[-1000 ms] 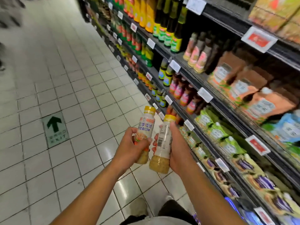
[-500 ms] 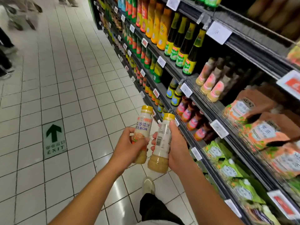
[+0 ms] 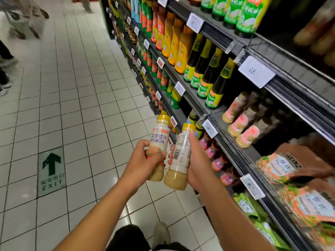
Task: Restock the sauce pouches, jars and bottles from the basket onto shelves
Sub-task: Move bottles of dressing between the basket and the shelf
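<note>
Shelves [image 3: 194,100] loom nearer; my left hand [image 3: 143,160] and right hand [image 3: 197,165] each carry 1 gripped dressing bottle [image 3: 179,160]; next, I reach right to the matching bottles [image 3: 241,124].

Supermarket aisle: price-tagged shelves [image 3: 213,98] of sauces

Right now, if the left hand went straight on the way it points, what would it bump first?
Most likely the right-hand bottle, gripped by the right hand, just beyond the left hand and its left-hand bottle. They look nearly touching, though depth is unclear.
</note>
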A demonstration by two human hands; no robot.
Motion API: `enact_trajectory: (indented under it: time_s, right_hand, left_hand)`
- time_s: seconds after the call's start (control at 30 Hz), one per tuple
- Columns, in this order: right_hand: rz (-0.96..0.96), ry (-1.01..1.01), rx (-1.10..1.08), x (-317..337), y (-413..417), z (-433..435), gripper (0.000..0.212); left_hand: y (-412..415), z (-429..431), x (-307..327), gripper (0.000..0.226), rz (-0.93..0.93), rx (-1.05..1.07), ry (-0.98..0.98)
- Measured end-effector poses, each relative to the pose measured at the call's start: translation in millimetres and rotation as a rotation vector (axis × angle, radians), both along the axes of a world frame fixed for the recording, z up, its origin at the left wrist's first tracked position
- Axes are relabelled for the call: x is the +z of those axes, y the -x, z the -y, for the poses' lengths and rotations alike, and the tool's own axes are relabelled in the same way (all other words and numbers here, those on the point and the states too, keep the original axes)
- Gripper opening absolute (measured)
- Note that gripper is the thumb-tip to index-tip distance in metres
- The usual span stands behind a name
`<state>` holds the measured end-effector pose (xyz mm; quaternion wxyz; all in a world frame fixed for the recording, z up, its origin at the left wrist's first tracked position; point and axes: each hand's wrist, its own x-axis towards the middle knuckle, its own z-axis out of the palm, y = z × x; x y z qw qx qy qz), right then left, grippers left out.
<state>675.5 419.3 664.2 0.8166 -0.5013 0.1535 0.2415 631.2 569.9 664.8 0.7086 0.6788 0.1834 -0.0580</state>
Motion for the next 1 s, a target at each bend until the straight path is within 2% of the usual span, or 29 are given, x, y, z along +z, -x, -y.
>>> enact_trajectory:
  time_s: [0.13, 0.17, 0.3, 0.43, 0.63, 0.87, 1.0]
  right_hand:
    - [-0.042, -0.021, -0.029, 2, -22, -6, 0.067]
    - [-0.063, -0.031, -0.033, 2, -28, -8, 0.065]
    - [-0.089, -0.159, -0.024, 8, -51, -17, 0.036]
    - [-0.012, -0.273, -0.038, 9, -68, -26, 0.039]
    - [0.063, -0.121, -0.112, 11, -92, -65, 0.032]
    - [0.042, -0.067, -0.241, 7, -105, -91, 0.053]
    - [0.011, -0.058, -0.299, 8, -111, -83, 0.048]
  left_hand:
    - [-27, -8, -3, 0.028, -0.011, -0.05, 0.039]
    - [-34, -11, -5, 0.028, -0.015, -0.065, 0.052]
    - [-66, -30, -12, 0.03, -0.037, -0.138, 0.119]
    - [-102, -56, -15, 0.038, -0.066, -0.226, 0.152]
    - [-145, -84, -10, 0.036, -0.085, -0.345, 0.207]
    - [-171, -100, -14, 0.043, -0.098, -0.465, 0.191]
    - [-185, -102, -14, 0.033, -0.114, -0.454, 0.205]
